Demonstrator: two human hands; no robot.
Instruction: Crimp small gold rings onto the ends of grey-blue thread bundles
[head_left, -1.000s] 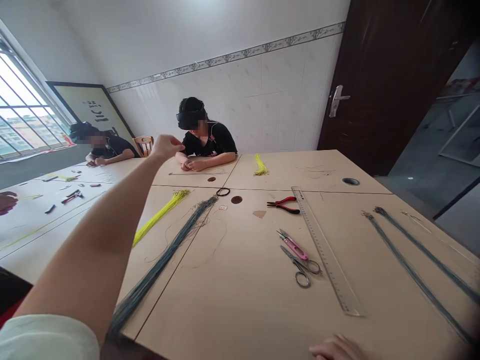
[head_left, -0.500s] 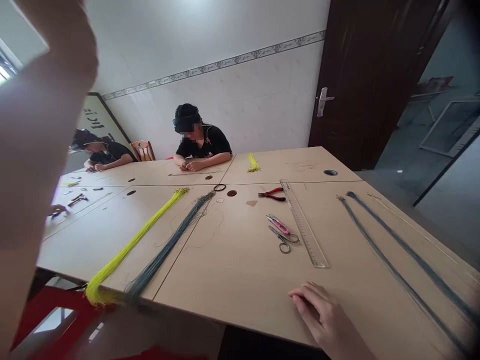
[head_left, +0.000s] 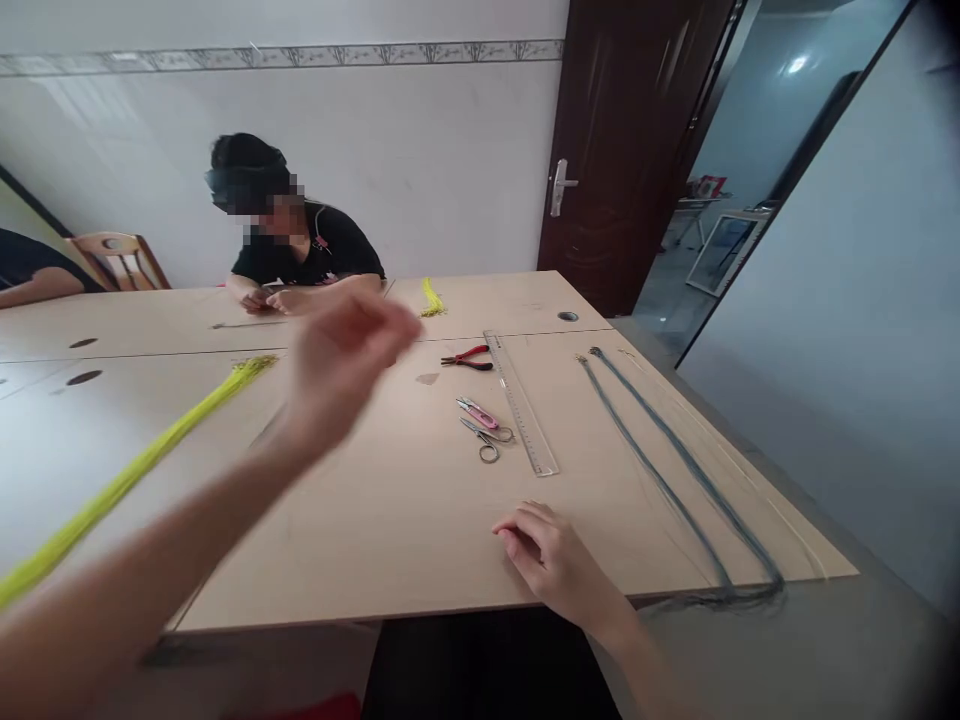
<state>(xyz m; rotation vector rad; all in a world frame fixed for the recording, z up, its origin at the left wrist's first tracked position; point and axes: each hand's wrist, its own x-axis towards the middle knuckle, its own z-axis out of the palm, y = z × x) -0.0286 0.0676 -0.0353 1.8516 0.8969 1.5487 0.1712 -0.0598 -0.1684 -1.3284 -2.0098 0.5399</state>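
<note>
My left hand (head_left: 345, 365), smeared by motion, hangs in the air over the left middle of the table with its fingers bent inward. Whether it holds anything cannot be made out. Behind that hand and forearm, a grey-blue thread bundle is almost wholly hidden; a yellow thread bundle (head_left: 161, 445) lies to the left. My right hand (head_left: 551, 555) rests near the table's front edge, fingers curled against the thumb, with nothing seen in them. Beyond it lie small scissors (head_left: 487, 440), pink thread snips (head_left: 478, 412), a clear ruler (head_left: 523, 410) and red-and-black pliers (head_left: 469, 358).
Two grey-blue thread bundles (head_left: 645, 455) (head_left: 694, 470) run along the right side of the table (head_left: 420, 520), their ends over its front edge. A short yellow bundle (head_left: 431, 298) lies at the back. A person (head_left: 300, 240) sits opposite; another's arm (head_left: 45, 280) shows far left.
My view has swung right. My left arm, earlier raised close to the camera, has come down over the table. My right hand stays curled on the tabletop.
</note>
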